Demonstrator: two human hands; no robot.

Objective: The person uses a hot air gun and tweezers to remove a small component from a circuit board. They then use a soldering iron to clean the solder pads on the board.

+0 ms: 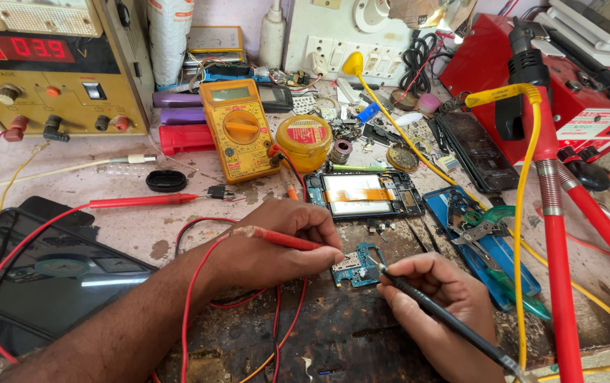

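- Two hands meet over a small blue circuit board (357, 266) that lies flat on the scarred worktop (362, 333), just in front of an opened phone (363, 193) with its back off.
- Left hand (276, 245) is curled shut around a red probe (284, 239), thumb and fingers pinching it near the tip, which comes down at the board's left edge.
- Right hand (443, 298) is closed pen-fashion on a black probe (433, 312); its point touches the top right of the board.
- Red lead wire (191, 298) loops from the red probe back under the left forearm.
- Yellow multimeter (240, 129) lies tilted behind the hands, with a round yellow tin (305, 140) just beside it on its right.
- Second red probe (142, 202) lies loose on the worktop, to the left of the multimeter.
- Bench power supply (46, 67) with a lit red readout stands at the far left.
- Dark phone screen panel (42, 276) rests near the left forearm.
- Blue tray (482, 248) to the right of the board carries tweezers and cutters.
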